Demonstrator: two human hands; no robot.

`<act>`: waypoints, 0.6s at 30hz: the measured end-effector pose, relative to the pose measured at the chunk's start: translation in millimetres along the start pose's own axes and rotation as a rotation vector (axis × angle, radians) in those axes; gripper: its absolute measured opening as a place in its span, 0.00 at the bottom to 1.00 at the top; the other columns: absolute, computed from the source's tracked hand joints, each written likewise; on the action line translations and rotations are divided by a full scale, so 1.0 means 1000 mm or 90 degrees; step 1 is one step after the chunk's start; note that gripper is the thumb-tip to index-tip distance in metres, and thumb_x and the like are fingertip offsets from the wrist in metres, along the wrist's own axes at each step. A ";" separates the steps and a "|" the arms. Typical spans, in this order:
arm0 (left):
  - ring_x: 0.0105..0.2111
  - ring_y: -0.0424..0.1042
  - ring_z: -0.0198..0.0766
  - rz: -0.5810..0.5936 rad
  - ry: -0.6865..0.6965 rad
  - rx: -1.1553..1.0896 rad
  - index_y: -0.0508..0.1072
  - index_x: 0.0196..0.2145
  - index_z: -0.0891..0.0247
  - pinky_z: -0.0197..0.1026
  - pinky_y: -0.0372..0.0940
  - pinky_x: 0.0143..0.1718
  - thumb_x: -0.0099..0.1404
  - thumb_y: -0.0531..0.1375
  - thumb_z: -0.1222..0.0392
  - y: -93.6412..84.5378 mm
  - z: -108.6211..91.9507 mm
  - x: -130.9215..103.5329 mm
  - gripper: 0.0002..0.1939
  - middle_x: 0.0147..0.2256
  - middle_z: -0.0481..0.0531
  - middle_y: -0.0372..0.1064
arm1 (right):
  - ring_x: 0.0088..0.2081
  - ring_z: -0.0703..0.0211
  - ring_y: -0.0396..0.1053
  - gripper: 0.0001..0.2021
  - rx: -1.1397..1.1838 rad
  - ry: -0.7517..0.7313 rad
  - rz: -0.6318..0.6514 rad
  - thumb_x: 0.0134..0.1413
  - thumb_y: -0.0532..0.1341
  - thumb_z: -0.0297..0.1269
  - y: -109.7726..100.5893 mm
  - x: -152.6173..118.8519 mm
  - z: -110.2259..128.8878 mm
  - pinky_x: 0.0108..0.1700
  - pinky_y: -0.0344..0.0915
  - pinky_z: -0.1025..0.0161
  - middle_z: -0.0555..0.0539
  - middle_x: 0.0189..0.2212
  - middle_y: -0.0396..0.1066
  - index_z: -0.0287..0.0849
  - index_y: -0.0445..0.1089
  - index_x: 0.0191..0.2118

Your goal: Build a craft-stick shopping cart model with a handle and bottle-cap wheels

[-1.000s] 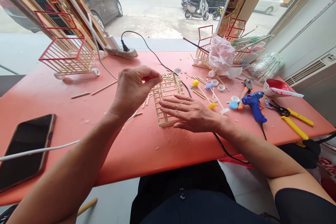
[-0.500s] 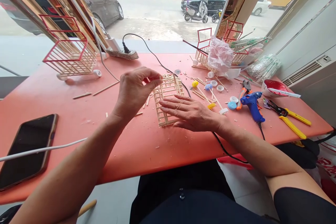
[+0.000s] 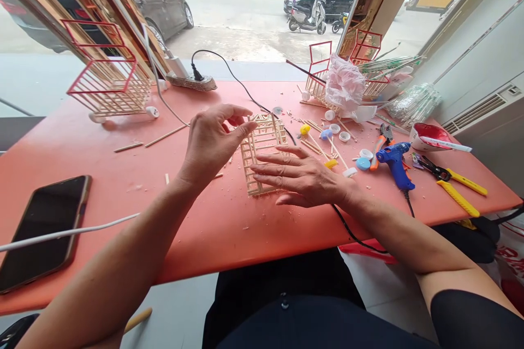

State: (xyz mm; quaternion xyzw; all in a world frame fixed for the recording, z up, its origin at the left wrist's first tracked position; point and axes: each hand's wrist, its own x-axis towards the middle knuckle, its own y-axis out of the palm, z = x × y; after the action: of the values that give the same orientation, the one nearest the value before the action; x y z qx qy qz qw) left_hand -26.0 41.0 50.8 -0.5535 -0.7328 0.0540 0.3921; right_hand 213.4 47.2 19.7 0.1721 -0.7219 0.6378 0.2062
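A small cart-like frame of thin wooden sticks [image 3: 250, 174] rests on the red table in front of me. At its far left corner is my left hand [image 3: 215, 139], thumb and forefinger slightly parted, with no stick plainly gripped between them. My right hand [image 3: 305, 177] lies flat over the near right part of the frame, fingers stretched out and thumb apart. It covers some of the bars, and whether its fingertips touch them I cannot tell.
A finished stick cart [image 3: 112, 90] with red trim stands at the back left, near a power strip [image 3: 192, 83]. Rightward lie loose sticks, bottle caps, a blue glue gun [image 3: 395, 162] and yellow-handled pliers [image 3: 458, 196]. A phone [image 3: 43, 232] lies at the left.
My left thumb and forefinger have parted a little at the frame's corner. My right hand has shifted slightly right, its thumb coming away from the frame's near edge.
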 end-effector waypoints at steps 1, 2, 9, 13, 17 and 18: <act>0.36 0.75 0.42 0.002 0.007 0.014 0.83 0.44 0.60 0.44 0.70 0.40 0.64 0.68 0.52 0.000 0.002 0.000 0.13 0.37 0.52 0.79 | 0.71 0.54 0.62 0.24 -0.002 -0.012 -0.010 0.74 0.55 0.48 0.000 -0.001 0.000 0.74 0.54 0.52 0.43 0.66 0.69 0.41 0.68 0.66; 0.40 0.76 0.44 0.010 0.012 0.029 0.82 0.46 0.60 0.45 0.71 0.43 0.64 0.68 0.50 0.000 0.004 0.001 0.16 0.42 0.54 0.80 | 0.71 0.54 0.63 0.24 0.000 -0.021 -0.017 0.73 0.56 0.48 0.000 -0.001 0.000 0.74 0.54 0.53 0.42 0.66 0.69 0.41 0.69 0.66; 0.62 0.68 0.57 0.146 -0.022 0.024 0.67 0.66 0.64 0.54 0.66 0.60 0.64 0.67 0.44 0.004 0.022 0.002 0.38 0.65 0.65 0.67 | 0.70 0.54 0.64 0.24 0.033 -0.015 -0.016 0.73 0.57 0.46 0.002 0.000 0.002 0.74 0.54 0.50 0.39 0.66 0.70 0.39 0.68 0.67; 0.66 0.64 0.57 0.189 -0.062 -0.026 0.64 0.68 0.64 0.53 0.65 0.60 0.64 0.68 0.42 0.004 0.018 0.001 0.41 0.68 0.65 0.63 | 0.72 0.53 0.60 0.26 0.071 0.037 -0.047 0.74 0.54 0.50 -0.002 -0.006 -0.004 0.73 0.54 0.48 0.41 0.66 0.70 0.44 0.65 0.69; 0.68 0.61 0.61 0.220 -0.067 -0.047 0.61 0.70 0.63 0.56 0.63 0.63 0.62 0.69 0.38 -0.001 0.016 0.002 0.47 0.71 0.66 0.58 | 0.71 0.50 0.62 0.25 0.093 0.113 -0.041 0.74 0.52 0.53 -0.010 -0.014 -0.016 0.69 0.58 0.45 0.44 0.66 0.70 0.50 0.69 0.66; 0.69 0.59 0.63 0.250 -0.071 -0.048 0.58 0.72 0.62 0.58 0.63 0.64 0.61 0.69 0.37 -0.004 0.017 0.003 0.50 0.72 0.66 0.56 | 0.70 0.49 0.63 0.24 0.099 0.134 -0.036 0.73 0.53 0.53 -0.011 -0.015 -0.018 0.69 0.58 0.44 0.45 0.66 0.71 0.51 0.71 0.64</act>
State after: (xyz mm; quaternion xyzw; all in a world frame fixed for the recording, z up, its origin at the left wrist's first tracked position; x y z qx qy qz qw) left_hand -39.5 48.0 42.6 -0.6959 -0.6332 0.1326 0.3119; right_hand 233.3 63.1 23.1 0.1396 -0.6397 0.7001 0.2850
